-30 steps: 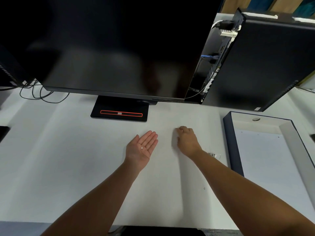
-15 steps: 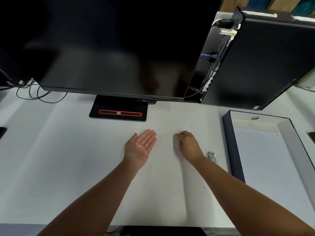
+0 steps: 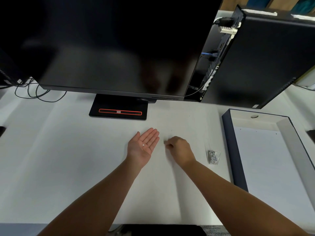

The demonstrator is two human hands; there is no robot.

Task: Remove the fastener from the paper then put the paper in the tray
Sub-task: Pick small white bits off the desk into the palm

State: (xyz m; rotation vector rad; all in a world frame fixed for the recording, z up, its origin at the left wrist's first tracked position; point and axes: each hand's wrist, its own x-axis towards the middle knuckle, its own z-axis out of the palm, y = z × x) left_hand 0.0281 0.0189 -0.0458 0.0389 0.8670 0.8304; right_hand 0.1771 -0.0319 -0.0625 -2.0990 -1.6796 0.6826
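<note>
My left hand lies palm up on the white desk, fingers spread, with a tiny pale fastener bit resting on the palm. Just to its right, my right hand is knuckles up with its fingertips pinched together at the desk surface; whether anything tiny sits between them is too small to tell. White paper with small holes along its top edge lies flat inside the dark blue tray at the right. A small metal and clear staple remover lies between my right wrist and the tray.
A large dark monitor on a black stand overhangs the back of the desk. A black computer tower stands at the back right. Cables trail at the back left. A dark object sits at the desk's near edge.
My right hand has slid left and slightly nearer, closing on my left hand, and the staple remover beside its wrist is now uncovered. My left hand has stayed put, palm up.
</note>
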